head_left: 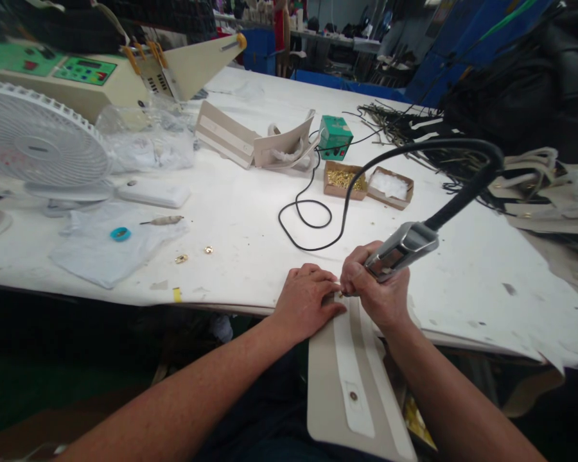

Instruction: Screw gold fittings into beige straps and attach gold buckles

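Note:
My right hand (380, 292) is wrapped round a grey metal hand tool (402, 249) with a thick black cable. The tool's tip points down at the far end of a beige panel (322, 385), close to my left hand. A white strip with a round metal fitting (353, 396) lies along the panel, which hangs over the table's front edge. My left hand (308, 301) rests on the panel's far end, fingers spread, thumb and forefinger either side of the spot by the tool's tip. What lies under the tip is mostly hidden by my fingers.
On the white table (241, 218) are a box of brass pieces (344, 179), a box of white pieces (390, 186), a green power unit (336, 136) and a looped black cable. A fan (38, 141), plastic bags and a screwdriver (164, 220) lie left. Black straps lie right.

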`<state>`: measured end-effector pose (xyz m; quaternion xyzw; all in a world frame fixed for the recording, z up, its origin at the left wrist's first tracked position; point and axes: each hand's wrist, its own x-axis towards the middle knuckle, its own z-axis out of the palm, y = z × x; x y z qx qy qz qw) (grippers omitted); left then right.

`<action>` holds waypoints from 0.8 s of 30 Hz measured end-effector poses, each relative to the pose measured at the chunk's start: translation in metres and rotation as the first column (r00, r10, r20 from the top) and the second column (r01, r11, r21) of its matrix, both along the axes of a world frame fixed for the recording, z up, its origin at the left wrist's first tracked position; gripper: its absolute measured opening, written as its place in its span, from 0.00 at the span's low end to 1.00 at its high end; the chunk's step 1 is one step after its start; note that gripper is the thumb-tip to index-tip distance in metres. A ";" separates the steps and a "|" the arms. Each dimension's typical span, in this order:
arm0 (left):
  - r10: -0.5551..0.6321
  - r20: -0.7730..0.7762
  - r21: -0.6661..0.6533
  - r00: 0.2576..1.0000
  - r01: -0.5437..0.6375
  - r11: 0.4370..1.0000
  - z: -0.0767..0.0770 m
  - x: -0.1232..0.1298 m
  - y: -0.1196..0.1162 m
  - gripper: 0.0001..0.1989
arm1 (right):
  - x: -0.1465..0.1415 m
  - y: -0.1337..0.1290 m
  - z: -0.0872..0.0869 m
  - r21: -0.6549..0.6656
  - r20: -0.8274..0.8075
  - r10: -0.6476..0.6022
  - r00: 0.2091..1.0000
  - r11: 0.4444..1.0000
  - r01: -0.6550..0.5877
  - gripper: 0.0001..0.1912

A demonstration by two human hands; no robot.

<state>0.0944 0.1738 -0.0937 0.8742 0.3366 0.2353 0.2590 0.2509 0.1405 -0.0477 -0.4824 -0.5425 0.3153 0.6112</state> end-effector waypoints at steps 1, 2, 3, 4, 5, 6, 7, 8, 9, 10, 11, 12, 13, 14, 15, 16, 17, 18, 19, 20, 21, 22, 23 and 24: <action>0.002 0.004 -0.002 1.000 -0.002 1.000 0.000 0.000 0.000 0.17 | 0.000 0.000 -0.001 0.002 -0.009 -0.005 1.000 1.000 0.005 0.12; 0.004 0.006 -0.004 1.000 -0.004 1.000 0.000 0.000 0.000 0.17 | 0.000 0.000 -0.002 0.003 -0.017 -0.009 1.000 1.000 0.009 0.12; 0.005 0.008 -0.005 1.000 -0.005 1.000 0.000 0.000 0.000 0.17 | 0.000 0.000 -0.002 0.006 -0.026 -0.014 1.000 1.000 0.014 0.12; 0.006 0.008 -0.006 1.000 -0.006 1.000 0.000 0.001 0.000 0.17 | -0.001 0.000 -0.003 0.010 -0.033 -0.019 0.999 1.000 0.019 0.13; 0.004 0.007 -0.007 1.000 -0.004 1.000 0.000 0.001 0.000 0.17 | -0.002 0.000 -0.003 0.017 -0.040 -0.026 0.999 1.000 0.026 0.13; 0.003 0.006 -0.008 1.000 -0.003 1.000 0.000 0.001 0.000 0.17 | -0.002 0.000 -0.004 0.024 -0.045 -0.035 0.998 0.999 0.036 0.13; 0.004 0.004 -0.009 1.000 -0.004 1.000 -0.001 0.001 0.000 0.17 | -0.002 -0.001 -0.004 0.028 -0.045 -0.042 0.998 0.999 0.043 0.13; 0.003 0.000 -0.011 1.000 -0.003 1.000 -0.001 0.001 0.000 0.17 | -0.003 -0.001 -0.005 0.028 -0.040 -0.049 0.998 0.998 0.050 0.12; 0.000 -0.005 -0.013 1.000 -0.001 1.000 -0.001 0.002 0.000 0.17 | -0.003 -0.001 -0.005 0.021 -0.032 -0.051 0.998 0.998 0.052 0.12; 0.000 -0.010 -0.016 1.000 0.000 1.000 -0.001 0.002 0.000 0.16 | -0.002 -0.001 -0.006 0.011 -0.024 -0.053 0.998 0.999 0.054 0.13; 0.000 -0.013 -0.019 1.000 0.000 1.000 -0.002 0.002 0.000 0.16 | -0.002 -0.001 -0.006 0.001 -0.016 -0.057 0.998 0.998 0.057 0.13; 0.000 -0.015 -0.021 1.000 0.000 1.000 -0.002 0.002 0.001 0.16 | -0.002 -0.001 -0.007 -0.008 -0.011 -0.064 0.998 0.998 0.064 0.13; 0.000 -0.014 -0.024 1.000 0.000 1.000 -0.002 0.002 0.001 0.17 | -0.002 0.000 -0.008 -0.013 -0.008 -0.077 0.997 0.997 0.077 0.14; 0.000 -0.011 -0.024 1.000 0.000 1.000 -0.001 0.001 0.001 0.17 | -0.002 0.000 -0.008 -0.017 -0.008 -0.089 0.996 0.996 0.089 0.14; 0.000 -0.007 -0.024 1.000 -0.001 1.000 -0.001 0.001 0.001 0.17 | -0.002 0.001 -0.008 -0.020 -0.011 -0.099 0.995 0.995 0.099 0.15; 0.000 -0.003 -0.023 1.000 0.000 1.000 0.000 0.001 0.001 0.17 | -0.003 0.001 -0.008 -0.023 -0.016 -0.105 0.994 0.994 0.105 0.15; -0.001 -0.001 -0.022 1.000 0.001 1.000 0.000 0.001 0.000 0.16 | -0.003 0.001 -0.008 -0.027 -0.023 -0.109 0.994 0.994 0.109 0.16; 0.002 0.000 -0.018 1.000 -0.002 1.000 0.001 0.001 0.000 0.16 | -0.004 0.001 -0.007 -0.029 -0.031 -0.115 0.993 0.993 0.114 0.16; 0.007 -0.003 -0.014 1.000 -0.007 1.000 0.002 0.001 -0.001 0.15 | -0.005 0.000 -0.006 -0.032 -0.040 -0.123 0.992 0.992 0.122 0.16; 0.013 -0.009 -0.010 1.000 -0.013 1.000 0.002 0.000 -0.002 0.15 | -0.007 0.000 -0.004 -0.036 -0.046 -0.134 0.990 0.990 0.133 0.16; 0.019 -0.016 -0.006 1.000 -0.019 1.000 0.002 0.000 -0.003 0.14 | -0.008 -0.001 -0.003 -0.042 -0.047 -0.143 0.989 0.989 0.141 0.16; 0.023 -0.026 -0.003 0.999 -0.024 1.000 0.003 0.000 -0.004 0.14 | -0.010 -0.002 -0.001 -0.053 -0.037 -0.145 0.989 0.988 0.143 0.16; 0.028 -0.035 -0.002 0.999 -0.028 1.000 0.002 0.000 -0.005 0.14 | -0.012 -0.002 0.000 -0.065 -0.017 -0.146 0.989 0.987 0.144 0.16; 0.036 -0.044 -0.002 0.998 -0.036 0.999 0.002 -0.001 -0.006 0.14 | -0.014 -0.002 0.000 -0.077 0.008 -0.147 0.989 0.986 0.147 0.17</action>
